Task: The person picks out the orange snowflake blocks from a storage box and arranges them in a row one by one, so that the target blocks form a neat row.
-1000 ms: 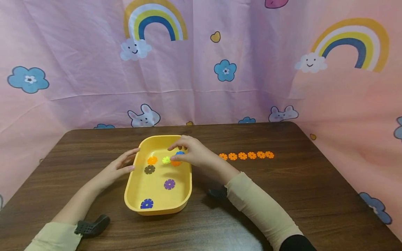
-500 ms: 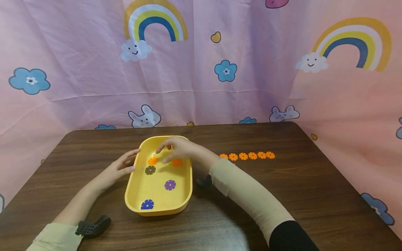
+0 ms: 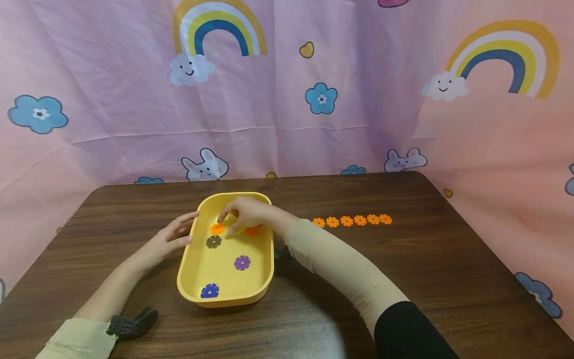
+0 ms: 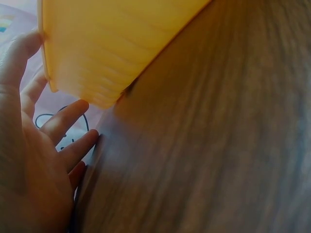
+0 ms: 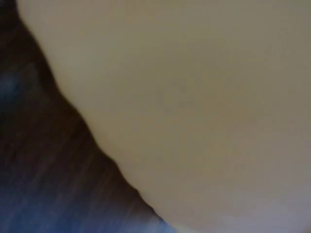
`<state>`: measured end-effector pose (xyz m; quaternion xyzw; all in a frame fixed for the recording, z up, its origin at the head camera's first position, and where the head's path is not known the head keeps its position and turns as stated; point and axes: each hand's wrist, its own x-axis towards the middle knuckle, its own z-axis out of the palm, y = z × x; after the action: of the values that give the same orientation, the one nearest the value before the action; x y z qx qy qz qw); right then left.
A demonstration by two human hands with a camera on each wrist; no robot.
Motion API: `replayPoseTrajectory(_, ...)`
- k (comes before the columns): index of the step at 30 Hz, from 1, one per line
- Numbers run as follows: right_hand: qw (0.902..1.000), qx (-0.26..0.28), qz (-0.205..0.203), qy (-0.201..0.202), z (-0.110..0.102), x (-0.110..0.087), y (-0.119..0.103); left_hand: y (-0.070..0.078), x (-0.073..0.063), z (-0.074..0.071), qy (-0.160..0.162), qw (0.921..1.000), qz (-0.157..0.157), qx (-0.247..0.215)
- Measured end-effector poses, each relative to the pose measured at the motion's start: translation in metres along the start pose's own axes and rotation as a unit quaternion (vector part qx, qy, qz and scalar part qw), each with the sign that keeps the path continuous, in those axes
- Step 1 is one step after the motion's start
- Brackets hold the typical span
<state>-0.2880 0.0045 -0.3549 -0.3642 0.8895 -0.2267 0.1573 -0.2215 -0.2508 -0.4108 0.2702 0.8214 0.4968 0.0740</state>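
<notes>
A yellow plastic tray [image 3: 224,271] stands on the table in the head view. My left hand [image 3: 157,249] rests at its left side, thumb and fingertips against the rim; the left wrist view shows the fingers spread. Inside the tray, my right hand [image 3: 247,212] reaches down over the far part, its index fingertip at an orange notched flower disc [image 3: 217,229], the thumb apart from it. Under this hand another orange disc [image 3: 252,231] and a yellow-green disc [image 3: 240,231] are partly hidden. A brown disc [image 3: 214,242], a purple disc [image 3: 242,263] and a dark blue disc [image 3: 210,290] lie nearer.
Right of the tray, several orange discs [image 3: 347,221] lie in a row on the brown wooden table [image 3: 403,269]. A printed pink curtain [image 3: 287,109] hangs behind it. Sleeve fabric [image 5: 184,107] fills most of the right wrist view.
My right hand has moved left across the tray, from the yellow-green disc to the left orange disc. My left hand has stayed at the tray's side.
</notes>
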Motion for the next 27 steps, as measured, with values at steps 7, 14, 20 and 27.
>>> replayPoseTrajectory(7, 0.9999, -0.009, 0.011, 0.004, 0.005, 0.005, -0.003, 0.0, -0.001, -0.001, -0.005, 1.0, 0.003, -0.006)
replayPoseTrajectory(14, 0.9994, 0.002, 0.03, 0.017, 0.008, 0.009, -0.003, 0.001, 0.0, 0.0, -0.008, 0.9999, -0.003, -0.007)
replayPoseTrajectory(20, 0.9987, -0.038, 0.029, 0.019, 0.011, 0.011, -0.003, 0.0, 0.001, 0.0, -0.009, 0.9999, -0.002, -0.01)
replayPoseTrajectory(27, 0.9971, -0.064, 0.04, 0.013, 0.013, 0.013, -0.006, -0.001, 0.0, 0.0, -0.008, 0.9998, 0.001, -0.016)
